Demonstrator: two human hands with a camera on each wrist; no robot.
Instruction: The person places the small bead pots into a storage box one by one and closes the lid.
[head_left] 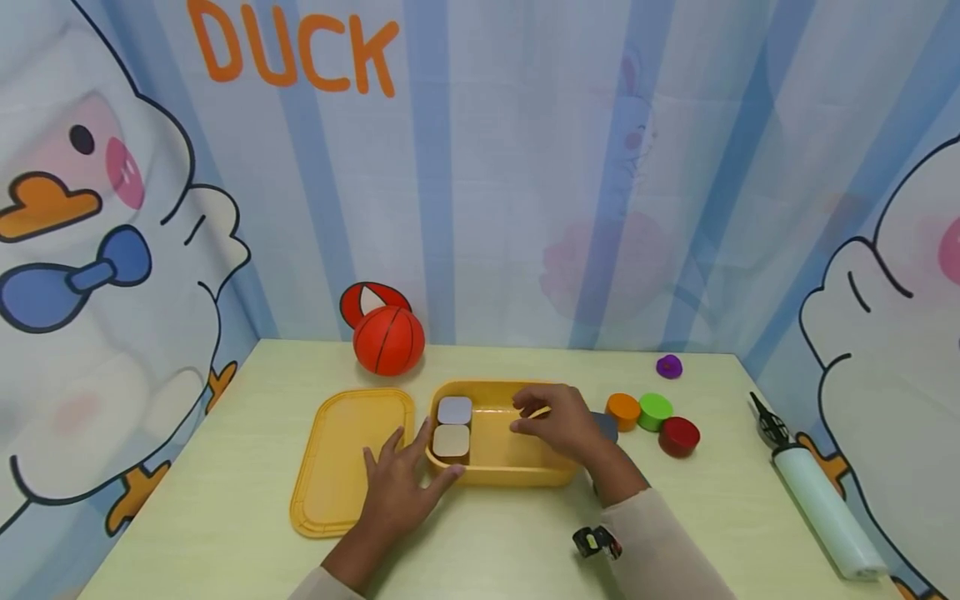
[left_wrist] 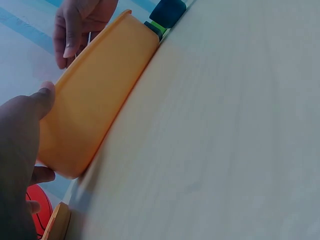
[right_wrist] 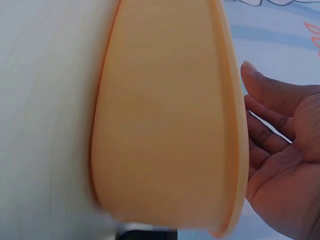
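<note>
A yellow rectangular box (head_left: 517,477) stands on the table. In its left end are two small square-topped items, one lavender (head_left: 454,409) and one beige (head_left: 452,440). My left hand (head_left: 402,490) rests at the box's front left corner, fingers spread, its thumb at the rim in the left wrist view. My right hand (head_left: 561,423) hovers over the right part of the box with loosely bent fingers and nothing between them. A dark blue-grey item (head_left: 604,426) just past the box's right end is partly hidden by that hand.
The yellow lid (head_left: 345,467) lies flat to the left. A red ball (head_left: 388,342) sits behind it. Orange (head_left: 623,411), green (head_left: 656,410) and dark red (head_left: 679,437) round pieces stand at the right, a small purple item (head_left: 669,367) farther back. A pale hand pump (head_left: 828,512) lies along the right edge.
</note>
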